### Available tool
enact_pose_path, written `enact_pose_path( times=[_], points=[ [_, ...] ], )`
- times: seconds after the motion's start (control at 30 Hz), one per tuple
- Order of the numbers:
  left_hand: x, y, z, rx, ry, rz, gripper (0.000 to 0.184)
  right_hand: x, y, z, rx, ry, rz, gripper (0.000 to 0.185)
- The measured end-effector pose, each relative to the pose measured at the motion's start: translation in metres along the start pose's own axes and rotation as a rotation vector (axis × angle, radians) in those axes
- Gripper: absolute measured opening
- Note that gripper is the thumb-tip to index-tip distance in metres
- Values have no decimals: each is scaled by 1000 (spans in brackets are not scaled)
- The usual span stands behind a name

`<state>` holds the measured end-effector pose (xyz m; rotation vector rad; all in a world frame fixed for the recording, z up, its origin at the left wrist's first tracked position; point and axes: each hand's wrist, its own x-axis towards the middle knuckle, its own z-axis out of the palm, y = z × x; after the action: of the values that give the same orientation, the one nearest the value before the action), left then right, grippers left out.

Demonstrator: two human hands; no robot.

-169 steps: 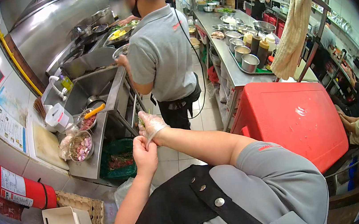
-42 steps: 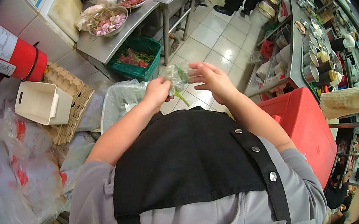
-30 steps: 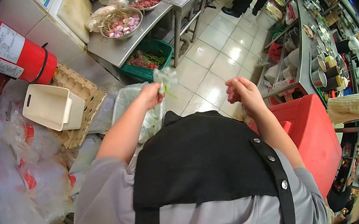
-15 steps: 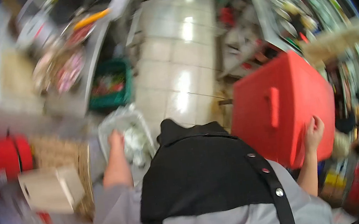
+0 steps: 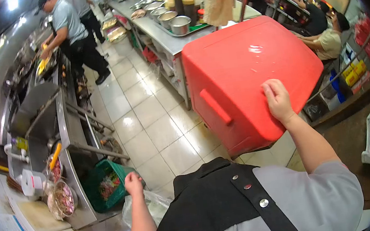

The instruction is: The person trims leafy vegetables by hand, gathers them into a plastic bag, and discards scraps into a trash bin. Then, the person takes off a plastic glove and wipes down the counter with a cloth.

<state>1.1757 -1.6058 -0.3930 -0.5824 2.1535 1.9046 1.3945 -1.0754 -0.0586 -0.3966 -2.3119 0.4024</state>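
A large red lidded bin [image 5: 232,49], like a cooler box, stands to my right with a bar handle on its side. My right hand [image 5: 277,99] is over its lid, fingers curled in with nothing seen in them; whether it touches the lid I cannot tell. On the other side, my left hand [image 5: 133,184] hangs closed in a loose fist, and no object shows in it. It appears beside the rim of a green basket [image 5: 121,169] holding food scraps. Below that hand is a bin with a clear plastic liner [image 5: 158,202], partly hidden by my forearm and apron.
A steel counter [image 5: 172,45] with metal pots and bottles runs along the aisle. At the stove on the left, a person [image 5: 71,32] works with a yellow-handled tool. Bowls of chopped food [image 5: 61,200] sit by a cutting board [image 5: 44,217]. People sit at the right; tiled floor [image 5: 148,115] lies between.
My view has lifted and swung right, bringing the co-workers and counter into sight. My right hand now appears over the bin's lid. My left hand now appears beside the green basket.
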Motion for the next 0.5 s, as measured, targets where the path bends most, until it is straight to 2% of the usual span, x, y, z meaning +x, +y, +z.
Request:
enact_pose_path(
  times=[0.03,0.13,0.2,0.27,0.3,0.33,0.4,0.43,0.5],
  points=[
    [-7,19,36,-22,-72,184,30,0,4,-2,59,10,1,15],
    [-96,149,157,152,-216,693,35,-2,14,-4,232,20,23,15],
    [-167,222,231,109,-293,890,37,-3,20,-7,400,0,17,15],
    [-220,276,294,236,-298,1206,40,-8,21,-14,703,6,56,14],
    [-234,295,326,349,-294,1283,43,-15,18,-22,820,-12,52,14],
    [-244,307,350,465,-296,1359,46,-29,20,-37,936,-28,53,13],
    [-247,302,389,766,-178,1290,49,-62,34,-78,916,-166,-145,13],
    [-241,300,408,901,-114,1253,50,-78,45,-105,847,-243,-108,14],
    [-206,299,416,941,-139,1157,51,-114,92,-136,749,-264,-62,15]
  ],
)
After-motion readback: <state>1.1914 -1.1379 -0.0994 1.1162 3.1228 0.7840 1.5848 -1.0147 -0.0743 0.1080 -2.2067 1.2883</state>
